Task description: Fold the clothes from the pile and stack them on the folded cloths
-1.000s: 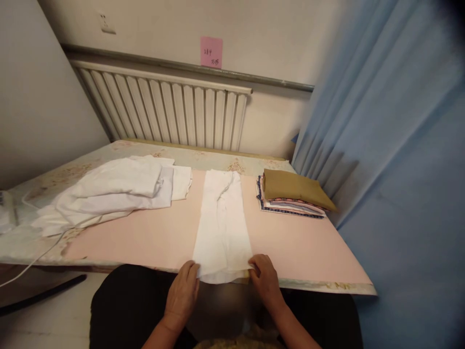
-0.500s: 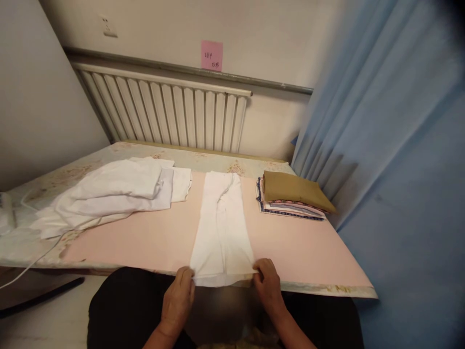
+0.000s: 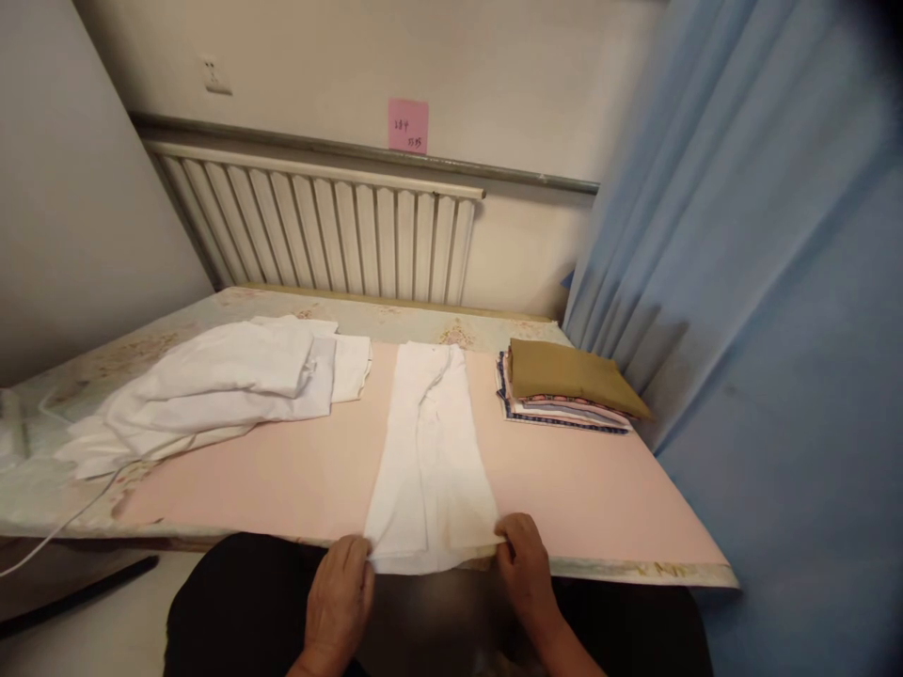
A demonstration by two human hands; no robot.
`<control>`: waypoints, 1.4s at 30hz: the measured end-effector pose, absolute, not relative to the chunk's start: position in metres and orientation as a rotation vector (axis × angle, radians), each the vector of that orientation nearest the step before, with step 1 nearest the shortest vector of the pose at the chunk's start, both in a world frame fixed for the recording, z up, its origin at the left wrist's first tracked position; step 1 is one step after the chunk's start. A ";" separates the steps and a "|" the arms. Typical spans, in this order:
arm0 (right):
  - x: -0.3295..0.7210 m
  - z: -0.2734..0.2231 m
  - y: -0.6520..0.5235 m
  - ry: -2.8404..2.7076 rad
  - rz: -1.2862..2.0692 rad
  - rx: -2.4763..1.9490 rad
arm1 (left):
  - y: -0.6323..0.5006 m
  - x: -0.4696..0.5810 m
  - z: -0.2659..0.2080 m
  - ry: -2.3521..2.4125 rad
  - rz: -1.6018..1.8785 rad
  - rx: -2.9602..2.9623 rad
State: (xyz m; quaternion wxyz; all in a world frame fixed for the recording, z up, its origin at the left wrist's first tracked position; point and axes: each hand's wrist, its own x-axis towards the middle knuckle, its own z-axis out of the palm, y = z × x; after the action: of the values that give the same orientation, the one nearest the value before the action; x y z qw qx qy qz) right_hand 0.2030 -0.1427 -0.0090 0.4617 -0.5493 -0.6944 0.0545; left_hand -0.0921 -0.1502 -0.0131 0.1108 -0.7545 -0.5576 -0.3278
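Observation:
In front of me a white garment lies lengthwise on a pink mat, folded into a strip that widens toward me. Its layers overlap along the middle, and the near end reaches the table edge. My left hand has its fingers closed at the near left corner of the cloth. At the opposite near corner, my right hand pinches the cloth between thumb and fingers. What kind of garment it is does not show clearly.
To the left lies a loose heap of white cloth, with a white cord beside it. A folded stack, mustard-coloured on top, sits at the right. Behind stands a radiator; a blue curtain hangs along the right side.
The camera has tilted up a little, so everything sits lower in view. Both hands stay at the garment's near corners, where the lower layers now show slightly more spread.

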 end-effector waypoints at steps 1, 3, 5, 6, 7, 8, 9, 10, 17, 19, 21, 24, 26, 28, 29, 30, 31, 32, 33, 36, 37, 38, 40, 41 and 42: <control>0.203 -0.009 -0.143 -1.694 0.135 -1.367 | -0.151 -0.093 -0.013 -1.643 -0.957 -2.212; 0.203 -0.010 -0.145 -1.686 0.125 -1.387 | -0.151 -0.093 -0.013 -1.634 -0.952 -2.204; 0.202 -0.011 -0.145 -1.699 0.095 -1.385 | -0.150 -0.091 -0.014 -1.601 -0.964 -2.186; 0.201 -0.012 -0.145 -1.713 0.074 -1.376 | -0.149 -0.091 -0.014 -1.581 -0.973 -2.178; 0.200 -0.012 -0.145 -1.731 0.054 -1.365 | -0.148 -0.090 -0.013 -1.560 -0.982 -2.176; 0.199 -0.012 -0.145 -1.752 0.041 -1.357 | -0.147 -0.089 -0.013 -1.538 -0.990 -2.185; 0.199 -0.011 -0.144 -1.773 0.037 -1.352 | -0.147 -0.088 -0.012 -1.516 -0.996 -2.205; 0.199 -0.011 -0.144 -1.788 0.042 -1.350 | -0.146 -0.087 -0.011 -1.502 -0.995 -2.238; 0.203 -0.008 -0.144 -1.708 0.054 -1.402 | -0.148 -0.088 -0.004 -1.588 -0.971 -2.355; 0.203 -0.007 -0.145 -1.706 0.053 -1.403 | -0.150 -0.088 -0.003 -1.584 -0.990 -2.357; 0.202 -0.005 -0.146 -1.702 0.051 -1.395 | -0.151 -0.088 -0.001 -1.583 -1.002 -2.357; 0.202 -0.002 -0.147 -1.689 0.067 -1.394 | -0.152 -0.089 0.001 -1.593 -1.021 -2.343; 0.203 -0.001 -0.147 -1.681 0.085 -1.404 | -0.152 -0.091 0.002 -1.593 -1.038 -2.320; 0.204 0.000 -0.148 -1.685 0.097 -1.415 | -0.152 -0.093 0.002 -1.603 -1.035 -2.295; 0.205 0.001 -0.148 -1.693 0.096 -1.414 | -0.152 -0.093 0.003 -1.615 -1.024 -2.287; 0.205 0.001 -0.148 -1.703 0.094 -1.414 | -0.152 -0.093 0.003 -1.630 -1.008 -2.283; 0.205 0.002 -0.149 -1.713 0.092 -1.416 | -0.152 -0.093 0.003 -1.646 -0.992 -2.283; 0.205 0.002 -0.150 -1.722 0.093 -1.422 | -0.153 -0.093 0.004 -1.659 -0.975 -2.286; 0.206 0.002 -0.151 -1.727 0.101 -1.432 | -0.155 -0.093 0.004 -1.673 -0.961 -2.291; 0.210 0.002 -0.155 -1.717 0.154 -1.439 | -0.160 -0.093 0.004 -1.699 -0.940 -2.331; 0.213 0.002 -0.155 -1.704 0.164 -1.428 | -0.162 -0.094 0.004 -1.692 -0.947 -2.349; 0.216 0.002 -0.153 -1.685 0.163 -1.417 | -0.161 -0.095 0.004 -1.675 -0.963 -2.364; 0.219 0.003 -0.146 -1.653 0.122 -1.403 | -0.155 -0.096 0.005 -1.618 -1.010 -2.378; 0.220 0.005 -0.139 -1.652 0.088 -1.396 | -0.147 -0.095 0.007 -1.592 -1.037 -2.366; 0.218 0.007 -0.130 -1.665 0.053 -1.389 | -0.137 -0.092 0.009 -1.568 -1.055 -2.356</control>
State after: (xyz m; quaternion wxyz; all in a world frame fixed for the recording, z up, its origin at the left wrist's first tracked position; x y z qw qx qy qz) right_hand 0.2182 -0.1300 0.0073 0.4674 -0.5661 -0.6787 0.0215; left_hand -0.0924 -0.1374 0.0088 0.0605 -0.7786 -0.5183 -0.3485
